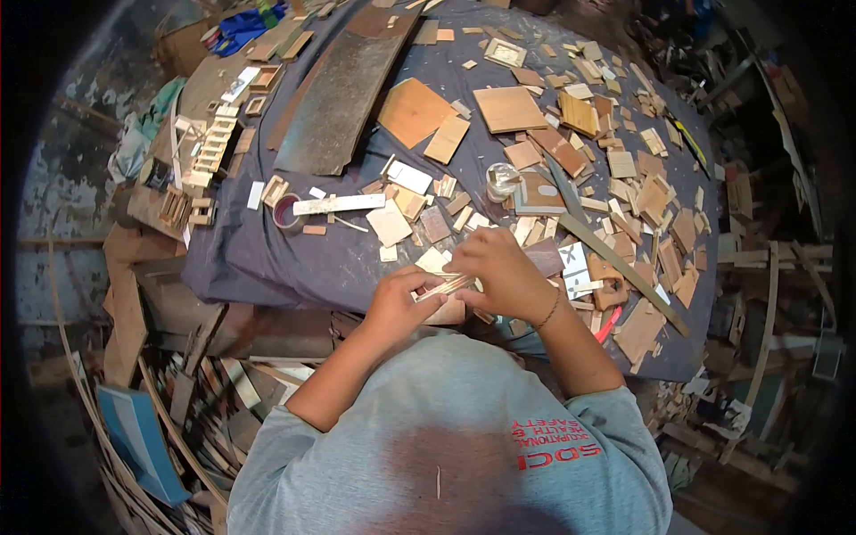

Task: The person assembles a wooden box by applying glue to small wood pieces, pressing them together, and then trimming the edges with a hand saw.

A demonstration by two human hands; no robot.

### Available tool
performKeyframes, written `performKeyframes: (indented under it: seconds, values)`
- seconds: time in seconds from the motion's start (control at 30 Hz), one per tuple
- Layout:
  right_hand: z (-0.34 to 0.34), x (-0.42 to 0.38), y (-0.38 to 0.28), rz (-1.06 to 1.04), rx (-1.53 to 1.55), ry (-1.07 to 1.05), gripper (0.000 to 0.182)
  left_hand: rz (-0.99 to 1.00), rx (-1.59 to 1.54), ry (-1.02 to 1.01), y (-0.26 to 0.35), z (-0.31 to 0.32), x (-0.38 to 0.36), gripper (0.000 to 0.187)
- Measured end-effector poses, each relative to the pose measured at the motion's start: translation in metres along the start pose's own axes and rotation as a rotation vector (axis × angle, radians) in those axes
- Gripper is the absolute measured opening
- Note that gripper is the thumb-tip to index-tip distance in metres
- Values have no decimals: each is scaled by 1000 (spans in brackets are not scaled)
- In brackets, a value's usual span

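Close to my body, at the table's near edge, both hands are brought together around a small piece of pale wood strips [448, 287]. My left hand [399, 297] grips its left end, thumb along the near side. From above, my right hand [501, 275] bends over the right end with its fingers curled down on it. A wider light wooden block [448, 311] shows just below the strips. Small wood offcuts [433, 260] lie right beyond my fingers, and a dark reddish wood piece [544, 257] is beside my right hand.
A dark cloth [241, 259] covers the table, strewn with wood scraps. A long flat strip [624, 275] lies to the right, near a glass jar [502, 181]. A tape roll [287, 214] sits left, below a large curved board [343, 98]. Small wooden frames [214, 147] line the far left.
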State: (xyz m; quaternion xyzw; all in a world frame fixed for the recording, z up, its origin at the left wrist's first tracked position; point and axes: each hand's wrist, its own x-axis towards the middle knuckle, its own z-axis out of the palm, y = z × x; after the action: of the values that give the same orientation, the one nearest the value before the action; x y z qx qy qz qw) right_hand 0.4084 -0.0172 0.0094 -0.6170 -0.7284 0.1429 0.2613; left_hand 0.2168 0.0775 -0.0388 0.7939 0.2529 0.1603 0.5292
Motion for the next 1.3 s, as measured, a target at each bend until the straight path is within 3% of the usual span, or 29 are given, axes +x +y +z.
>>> performKeyframes:
  seconds: [0.2,0.27,0.37,0.43,0.5,0.57,0.63,0.7,0.77,0.9,1.0,1.07,1.23,1.3]
  values:
    - [14,-3,-6,105,-163,4,14,4,32,-123,-10,-8,20,25]
    - [16,-9,-3,195,-167,78,13,138,4,12,-14,-8,26,31]
    - [18,-30,1,377,-104,206,13,60,-5,3,-34,-10,34,35]
    - [29,-53,6,594,70,423,14,63,47,-90,-63,-8,38,38]
    - [44,-75,4,634,109,517,15,117,218,-218,-94,3,38,41]
    - [63,-92,3,903,625,751,16,117,279,-284,-101,13,39,42]
    - [67,-99,-4,898,557,756,18,114,467,-427,-99,21,43,40]
    - [71,-105,-9,945,680,782,19,158,531,-431,-106,31,46,34]
    - [72,-108,-10,927,660,792,19,256,587,-382,-115,40,49,28]
    - [67,-109,-13,894,545,768,17,253,550,-384,-117,41,53,26]
    - [68,-110,-9,879,583,787,18,177,457,-340,-110,32,48,27]
    - [70,-109,-6,897,603,770,18,-88,317,-301,-109,24,44,30]
    - [68,-86,-2,916,802,714,20,-201,-36,-63,-133,13,33,39]
    - [66,-66,-6,881,970,844,21,-513,-758,-180,-126,2,27,44]
